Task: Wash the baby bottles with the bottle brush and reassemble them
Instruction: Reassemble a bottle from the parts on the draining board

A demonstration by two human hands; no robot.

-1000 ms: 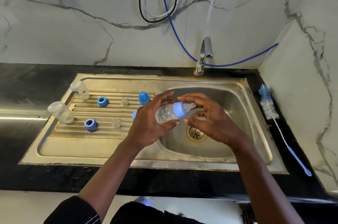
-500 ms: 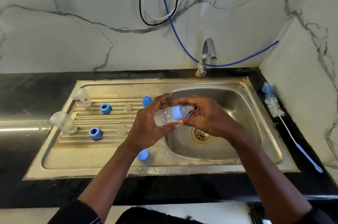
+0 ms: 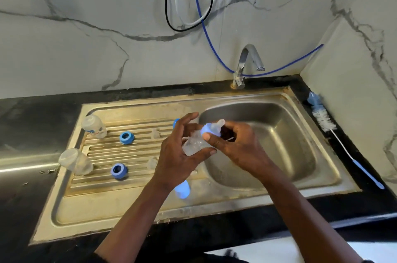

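Head view, looking down on the sink (image 3: 290,125) set in a black desk (image 3: 25,125). I logged both hands raised over the left edge of the basin, with one small baby bottle (image 3: 194,144) between them.

- The left hand (image 3: 178,155) wrapped the clear body from the left, thumb beneath it, index finger stretched up and free.
- The right hand (image 3: 238,146) pinched the blue collar (image 3: 206,129) at the neck between thumb and fingers.
- The clear teat (image 3: 218,124) stuck out past the collar, pointing up and right.
- The bottle sat slanted, base low and left, touching only the hands.

On the ribbed drainboard (image 3: 103,153) to the left I counted:

- a back bottle (image 3: 94,126) at the far corner and a near bottle (image 3: 75,161) at the left edge; I could not tell whether they stood or lay
- a back ring (image 3: 126,137) and a front ring (image 3: 118,170), both blue, loose and apart
- two loose teats, one further back (image 3: 155,133) and one nearer (image 3: 152,163)
- a blue cap (image 3: 182,189) on the front part, just beside the left wrist

A second blue piece (image 3: 176,122) showed behind the left fingers, mostly hidden.

The bottle brush (image 3: 322,119) lay on the desk strip right of the sink, along the wall, bristles to the back and handle to the front, well apart from both hands. The tap (image 3: 247,65) stood at the back rim. A blue hose (image 3: 214,48) and other cables hung on the marble wall.
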